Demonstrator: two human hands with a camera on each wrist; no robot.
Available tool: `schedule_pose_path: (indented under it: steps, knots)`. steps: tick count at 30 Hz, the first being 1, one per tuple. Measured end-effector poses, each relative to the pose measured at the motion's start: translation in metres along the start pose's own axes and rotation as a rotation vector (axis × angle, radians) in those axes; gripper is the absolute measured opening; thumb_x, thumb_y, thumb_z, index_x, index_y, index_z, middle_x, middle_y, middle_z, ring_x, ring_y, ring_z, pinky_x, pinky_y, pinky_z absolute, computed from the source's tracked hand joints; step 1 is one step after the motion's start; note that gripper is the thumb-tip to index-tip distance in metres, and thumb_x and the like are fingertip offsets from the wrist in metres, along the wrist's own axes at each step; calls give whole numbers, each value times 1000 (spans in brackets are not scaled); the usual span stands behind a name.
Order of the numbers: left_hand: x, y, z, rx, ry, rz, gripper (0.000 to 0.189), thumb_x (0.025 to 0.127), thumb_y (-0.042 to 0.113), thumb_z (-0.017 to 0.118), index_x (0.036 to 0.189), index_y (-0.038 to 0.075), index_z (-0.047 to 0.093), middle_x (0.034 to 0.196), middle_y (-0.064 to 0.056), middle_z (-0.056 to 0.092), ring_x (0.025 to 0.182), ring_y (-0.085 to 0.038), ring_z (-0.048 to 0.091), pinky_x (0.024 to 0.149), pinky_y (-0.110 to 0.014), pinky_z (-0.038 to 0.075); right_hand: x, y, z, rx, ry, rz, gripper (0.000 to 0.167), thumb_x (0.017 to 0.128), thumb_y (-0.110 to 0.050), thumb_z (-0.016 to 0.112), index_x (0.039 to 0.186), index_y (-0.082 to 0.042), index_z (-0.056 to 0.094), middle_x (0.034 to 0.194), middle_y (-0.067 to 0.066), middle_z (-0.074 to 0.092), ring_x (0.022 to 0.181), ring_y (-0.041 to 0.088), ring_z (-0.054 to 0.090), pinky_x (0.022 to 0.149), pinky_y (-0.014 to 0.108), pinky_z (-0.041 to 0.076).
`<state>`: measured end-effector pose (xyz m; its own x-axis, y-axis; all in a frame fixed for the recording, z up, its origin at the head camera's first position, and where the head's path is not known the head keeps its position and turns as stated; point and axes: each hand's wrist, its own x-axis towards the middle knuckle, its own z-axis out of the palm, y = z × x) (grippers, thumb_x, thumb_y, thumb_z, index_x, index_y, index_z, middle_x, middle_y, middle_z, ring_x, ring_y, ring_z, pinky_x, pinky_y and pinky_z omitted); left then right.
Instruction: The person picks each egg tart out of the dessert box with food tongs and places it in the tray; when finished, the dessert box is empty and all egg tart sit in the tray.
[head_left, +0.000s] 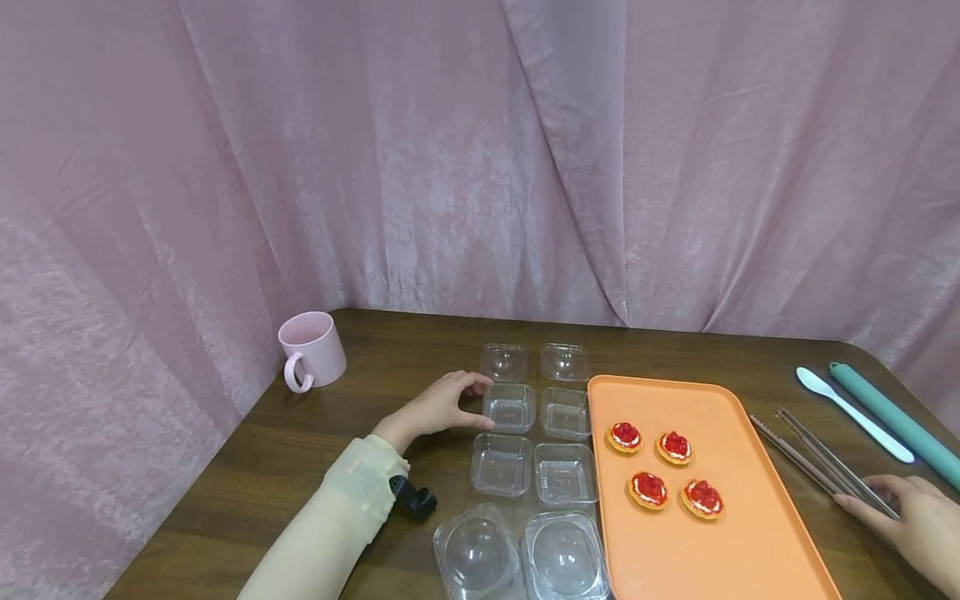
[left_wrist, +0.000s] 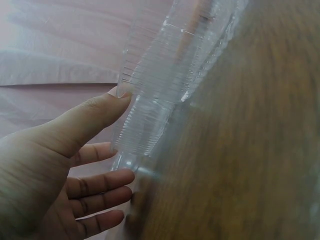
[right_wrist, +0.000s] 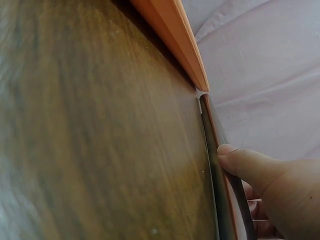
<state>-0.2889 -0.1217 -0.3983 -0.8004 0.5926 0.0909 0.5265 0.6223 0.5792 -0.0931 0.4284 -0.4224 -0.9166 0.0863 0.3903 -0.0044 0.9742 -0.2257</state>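
Observation:
My left hand (head_left: 442, 407) is beside a clear plastic container (head_left: 509, 410) in the second row back. Its thumb and fingers are spread apart, fingertips right at the container's left edge. In the left wrist view, the thumb overlaps the ribbed clear wall (left_wrist: 142, 120) while the other fingers extend loosely below. At the far right, my right hand (head_left: 911, 521) grips metal tongs (head_left: 817, 458), its thumb on one arm of the tongs and its fingers on the other side. The tongs' tips point toward the orange tray (head_left: 750, 550), which carries several small red-topped tarts (head_left: 648, 490).
Several more clear containers (head_left: 501, 465) and domed lids (head_left: 566, 554) stand in two columns left of the tray. A pink mug (head_left: 313, 350) is at the back left. A white spoon (head_left: 855, 414) and a teal rod-shaped thing (head_left: 900, 421) lie at right. Pink curtain (head_left: 450, 167) hangs behind.

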Motion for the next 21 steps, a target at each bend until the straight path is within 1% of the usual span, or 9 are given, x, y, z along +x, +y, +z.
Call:
schedule_pose_path:
  steps: [3, 7, 8, 10, 12, 14, 17, 19, 21]
  knots:
    - [1, 2, 0, 1, -2, -1, 67, 75, 39, 81, 130, 11, 56, 114, -6, 60, 109, -21, 54, 99, -40, 44, 0, 2, -1, -8, 2, 14, 74, 82, -51, 68, 99, 20, 58, 73, 22, 58, 52, 4, 27, 42, 22, 28]
    - [1, 3, 2, 6, -7, 1, 67, 75, 40, 80, 131, 11, 56, 114, -6, 60, 109, -20, 53, 98, -40, 44, 1, 3, -3, -17, -43, 45, 72, 81, -49, 70, 100, 19, 59, 75, 23, 59, 58, 11, 41, 45, 22, 28]
    - [2, 3, 2, 8, -8, 0, 68, 75, 40, 80, 131, 11, 56, 114, -5, 59, 109, -20, 53, 98, -40, 44, 2, 4, -4, -21, -65, 54, 73, 82, -50, 69, 100, 20, 58, 76, 26, 59, 60, 16, 45, 46, 24, 32]
    - [2, 2, 3, 15, -8, 0, 68, 75, 41, 80, 131, 12, 55, 114, -5, 59, 109, -20, 53, 98, -40, 44, 4, 3, -6, -26, -103, 62, 74, 83, -49, 69, 101, 21, 57, 81, 32, 60, 65, 30, 52, 50, 31, 41]
    - [2, 1, 3, 20, -10, 0, 68, 75, 41, 80, 132, 12, 55, 115, -4, 59, 109, -19, 53, 99, -40, 44, 5, 2, -7, -40, -144, 70, 76, 84, -51, 66, 104, 22, 56, 88, 38, 59, 71, 43, 55, 57, 45, 47]
    - [2, 0, 3, 27, -10, 7, 69, 75, 43, 79, 132, 12, 55, 114, -4, 60, 109, -19, 54, 98, -39, 45, 7, 0, -9, -47, -177, 79, 76, 87, -51, 63, 107, 22, 54, 98, 44, 56, 84, 54, 54, 65, 58, 46]
    - [1, -1, 2, 31, -13, 12, 70, 76, 44, 79, 133, 12, 54, 113, -4, 60, 108, -19, 54, 98, -39, 45, 9, -6, -13, -46, -201, 97, 77, 90, -52, 59, 114, 20, 52, 107, 46, 52, 92, 58, 50, 73, 65, 41]
    - [0, -2, 2, 29, -15, 18, 72, 76, 45, 78, 134, 11, 53, 113, -4, 60, 107, -19, 54, 97, -40, 45, 9, -10, -15, -40, -185, 104, 75, 90, -52, 59, 116, 18, 52, 108, 45, 51, 92, 56, 51, 74, 65, 41]
    - [0, -2, 1, 15, -20, 15, 73, 76, 44, 78, 135, 10, 51, 113, -4, 60, 108, -19, 55, 97, -40, 45, 9, -14, -16, -31, -172, 87, 73, 90, -51, 59, 116, 17, 53, 107, 44, 53, 92, 55, 51, 75, 66, 40]
